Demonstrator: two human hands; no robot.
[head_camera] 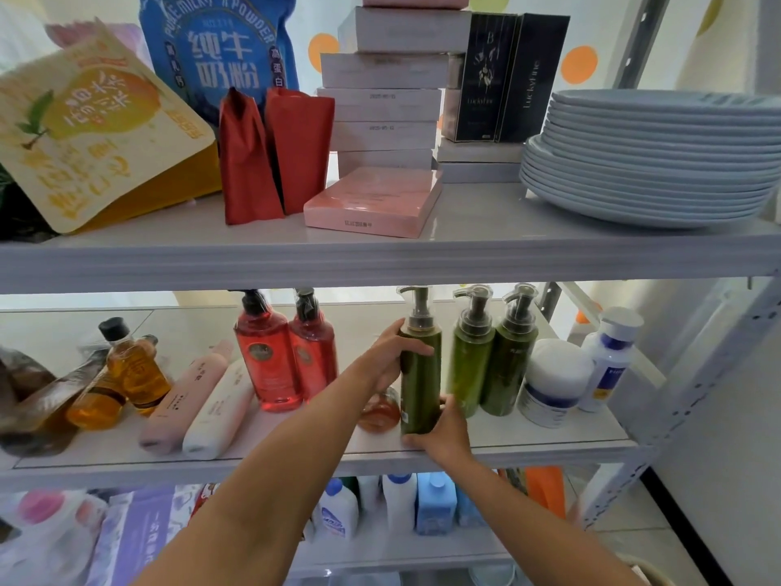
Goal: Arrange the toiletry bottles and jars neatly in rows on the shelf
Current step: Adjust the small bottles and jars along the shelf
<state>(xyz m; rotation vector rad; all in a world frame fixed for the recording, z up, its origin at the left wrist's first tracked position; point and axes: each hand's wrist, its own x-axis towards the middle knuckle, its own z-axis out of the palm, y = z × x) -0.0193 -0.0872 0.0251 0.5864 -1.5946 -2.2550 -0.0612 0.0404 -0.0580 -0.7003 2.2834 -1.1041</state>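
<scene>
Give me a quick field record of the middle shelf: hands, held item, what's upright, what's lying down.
left hand: grips green pump bottle near top
right hand: holds its base
bottle pose: upright, near middle shelf front
also upright: two green bottles, two red bottles, white jar
lying: pink tube, white tube
tilted: amber bottles

Just left of the gripped green bottle [421, 384], the left hand [392, 353] and wrist hide most of a round amber bottle [380, 413]. The right hand [444, 430] covers the green bottle's base. The next green bottle [470, 365], just right of the grip, is blurred.
</scene>
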